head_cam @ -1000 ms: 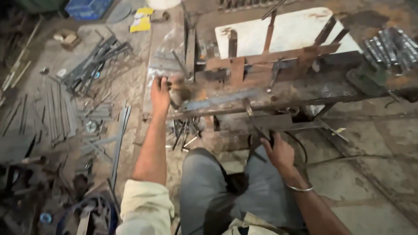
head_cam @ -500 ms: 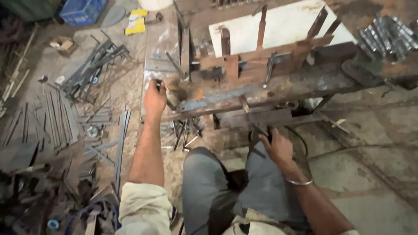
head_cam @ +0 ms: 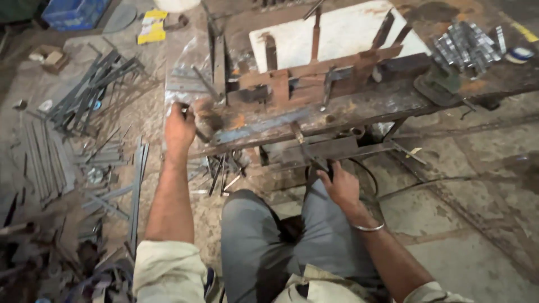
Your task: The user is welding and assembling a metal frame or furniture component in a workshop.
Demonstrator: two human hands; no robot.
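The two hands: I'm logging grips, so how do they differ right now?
The left hand reaches far out, arm straight, to the rusty workbench's left end, apparently closed on a small metal piece. The right hand stays low and near, by the knee under the workbench, gripping a dark handle; it wears a bangle. Both are bare.

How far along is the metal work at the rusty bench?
Done: a heap of cut grey metal pieces lies on the rusty steel bench. In hand: left hand grips something at the bench's end; right hand holds a dark handle below. Left: long grey metal strips on the floor.
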